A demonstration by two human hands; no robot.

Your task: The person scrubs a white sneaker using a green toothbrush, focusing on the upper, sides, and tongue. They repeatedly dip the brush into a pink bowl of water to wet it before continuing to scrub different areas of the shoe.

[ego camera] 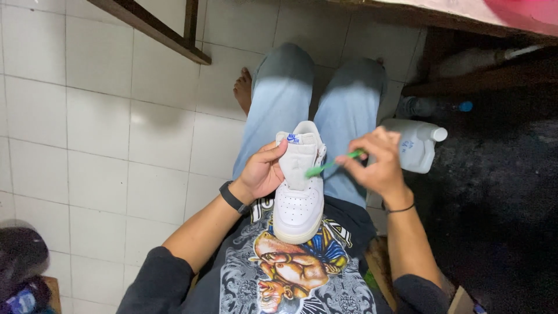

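Note:
A white sneaker (299, 197) rests on my lap, toe toward me, its tongue pulled up. My left hand (263, 173) grips the sneaker's side, thumb pressed on the tongue; a black band sits on that wrist. My right hand (378, 163) holds a green toothbrush (331, 164), whose head touches the right edge of the tongue near the lace holes. My legs in light blue jeans stretch out over the white tiled floor.
A white plastic jug (415, 145) stands on the floor just past my right hand. A bottle with a blue cap (436, 106) lies farther right under a dark wooden bed frame (465, 26). A wooden furniture leg (174, 35) crosses the top left. Dark objects (20, 261) sit at the bottom left.

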